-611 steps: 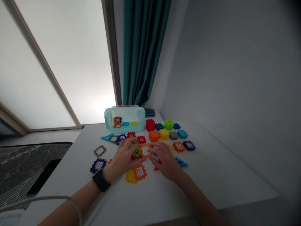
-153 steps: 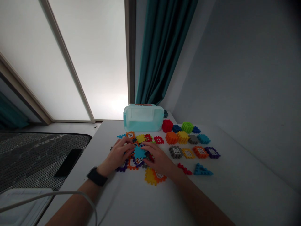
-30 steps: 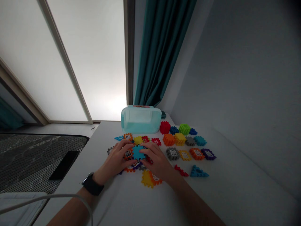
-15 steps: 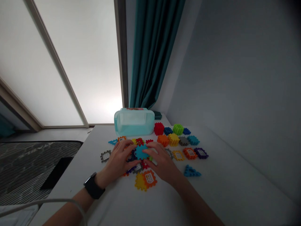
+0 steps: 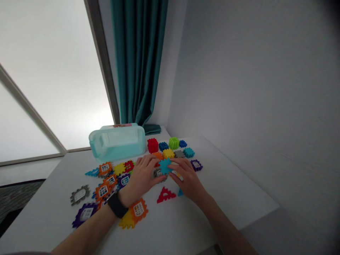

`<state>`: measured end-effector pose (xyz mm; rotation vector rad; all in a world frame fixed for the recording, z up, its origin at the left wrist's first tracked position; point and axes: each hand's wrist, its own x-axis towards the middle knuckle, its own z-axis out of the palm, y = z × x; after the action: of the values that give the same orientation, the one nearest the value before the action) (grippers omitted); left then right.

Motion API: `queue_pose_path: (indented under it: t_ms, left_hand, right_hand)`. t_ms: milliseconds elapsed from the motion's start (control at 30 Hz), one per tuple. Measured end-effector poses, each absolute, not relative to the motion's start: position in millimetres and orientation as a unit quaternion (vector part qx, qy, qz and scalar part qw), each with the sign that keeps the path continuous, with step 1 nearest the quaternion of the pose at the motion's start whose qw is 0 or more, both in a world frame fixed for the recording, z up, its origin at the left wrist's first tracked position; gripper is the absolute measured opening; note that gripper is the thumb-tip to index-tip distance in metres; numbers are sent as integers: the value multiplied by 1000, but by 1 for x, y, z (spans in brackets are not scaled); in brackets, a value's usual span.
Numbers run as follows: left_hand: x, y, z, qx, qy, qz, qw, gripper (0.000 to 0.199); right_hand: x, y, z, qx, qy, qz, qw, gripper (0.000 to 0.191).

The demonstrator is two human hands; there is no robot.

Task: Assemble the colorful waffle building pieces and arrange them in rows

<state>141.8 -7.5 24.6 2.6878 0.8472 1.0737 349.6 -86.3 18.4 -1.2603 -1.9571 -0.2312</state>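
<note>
A light blue notched building tile is held up between my two hands, over the right half of the toys. My left hand grips its left side, a dark watch on the wrist. With thumb and fingers, my right hand pinches the tile's right edge. Beneath them are a grey window tile and an orange stack, both partly hidden. A red triangle piece lies nearer to me, between my forearms. Part of a blue piece shows beside my right hand.
A pale turquoise bin lies on its side at the back left. Stacked tiles, among them a red stack and a green one, stand along the back. Window tiles spread over the left. A wall borders the table's right side.
My view has turned to the right. Both hands have carried the light blue tile right, from over the left cluster of tiles to near the coloured stacks.
</note>
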Motion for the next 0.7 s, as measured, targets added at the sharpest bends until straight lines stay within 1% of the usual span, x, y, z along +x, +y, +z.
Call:
queue_pose_path:
  t_ms: [133,333,433,600,700]
  left_hand:
    - [171,-3,19,882,269,367,123,52]
    - [203,-2,22,889,248,361,131,34]
    - [217,1,25,900,229,344,140,28]
    - [240,6,25,918,216,301,140,16]
    - [250,7,22,922,213,291,141,13]
  right_hand:
    - [378,-88,17,-515,-757,-86,394,18]
    - [419,-83,9,-546,-730,-69,406,19]
    - [441,-76,4,-562,-719,-52,406,19]
    - [475,-61,-2,-579,-716,-23,390,20]
    - [489,-50,-6,-588,-715,-14,378,21]
